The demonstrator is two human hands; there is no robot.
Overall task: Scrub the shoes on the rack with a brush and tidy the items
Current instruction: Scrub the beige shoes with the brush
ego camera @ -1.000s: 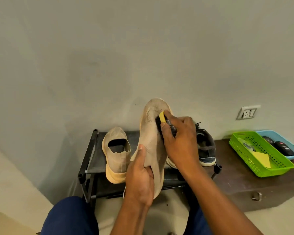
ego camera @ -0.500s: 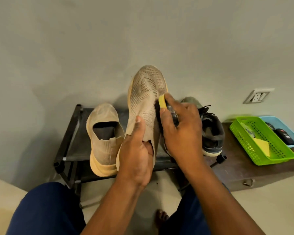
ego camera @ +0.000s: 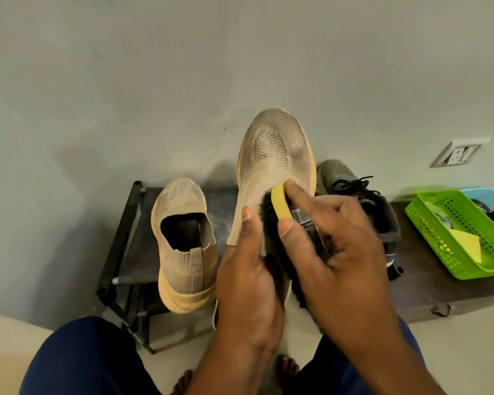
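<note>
Grey wall behind rack (ego camera: 120,246): left hand (ego camera: 248,283) grips beige mesh shoe (ego camera: 274,158) toe-up, right hand (ego camera: 342,252) grips black-bristle brush (ego camera: 280,206), prob. touching upper.

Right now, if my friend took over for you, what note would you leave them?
Left hand: grips the heel end of the beige shoe, held up with its toe pointing away.
Right hand: grips the brush, bristles pressed on the shoe's knit upper.
Where things are: the matching beige shoe sits on the black rack; a dark laced shoe is on the rack behind the right hand. The green basket and blue basket stand on the low wooden bench to the right.
Done: scrubbing of the held shoe is under way.
Left: finish it, scrub the others, tidy the items.
</note>
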